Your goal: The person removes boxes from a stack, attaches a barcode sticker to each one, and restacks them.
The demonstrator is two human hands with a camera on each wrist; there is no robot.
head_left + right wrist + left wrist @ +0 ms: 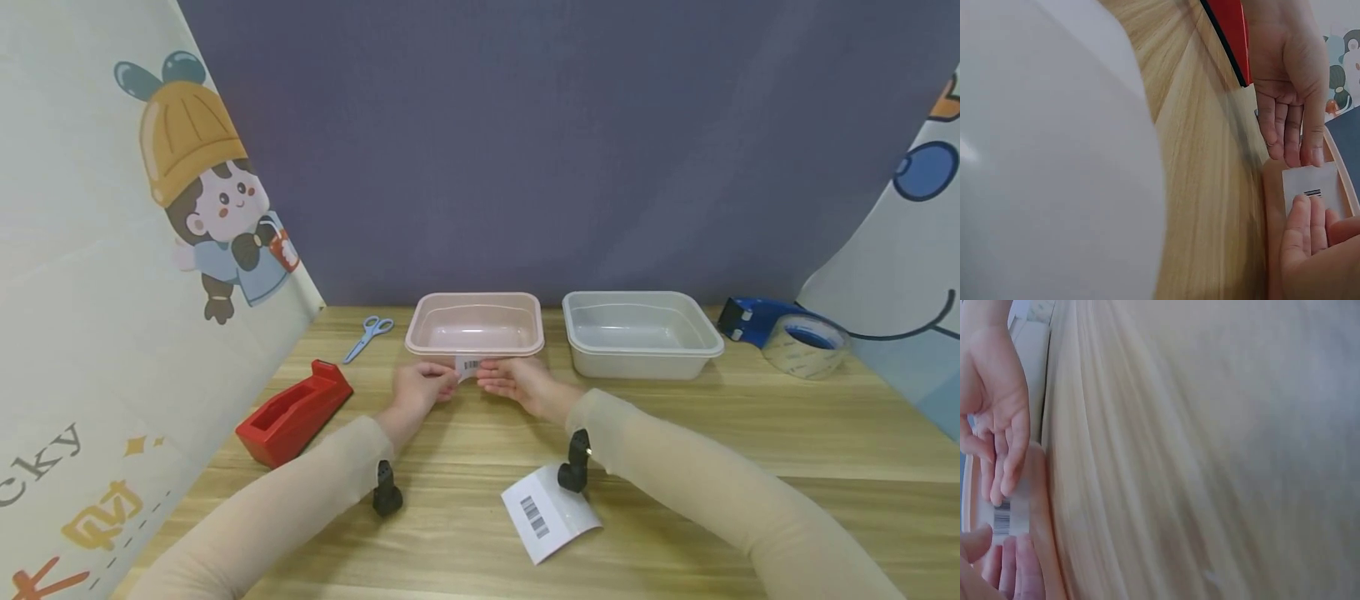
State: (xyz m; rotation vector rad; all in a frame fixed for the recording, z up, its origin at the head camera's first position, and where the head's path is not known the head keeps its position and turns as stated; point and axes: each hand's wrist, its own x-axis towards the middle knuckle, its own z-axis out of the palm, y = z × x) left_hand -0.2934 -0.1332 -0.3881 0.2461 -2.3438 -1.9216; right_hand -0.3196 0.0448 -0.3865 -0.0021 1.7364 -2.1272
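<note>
A white barcode label (469, 367) lies against the front wall of the pink plastic box (426, 348). My left hand (424, 392) has its fingertips at the label's left edge, as the right wrist view shows, where the fingers (1280, 128) look fairly straight. From the other side, the extended fingers of my right hand (523, 385) touch the label over its barcode. In the left wrist view both sets of fingertips meet the label (1017, 515) from opposite ends, partly covering it.
A white plastic box (637, 365) stands right of the pink one. Blue scissors (369, 335) and a red tape dispenser (294, 417) lie left. A blue tape gun with clear tape (798, 354) sits far right. Near the front, a barcode sheet (547, 512) lies on the wooden table (450, 533).
</note>
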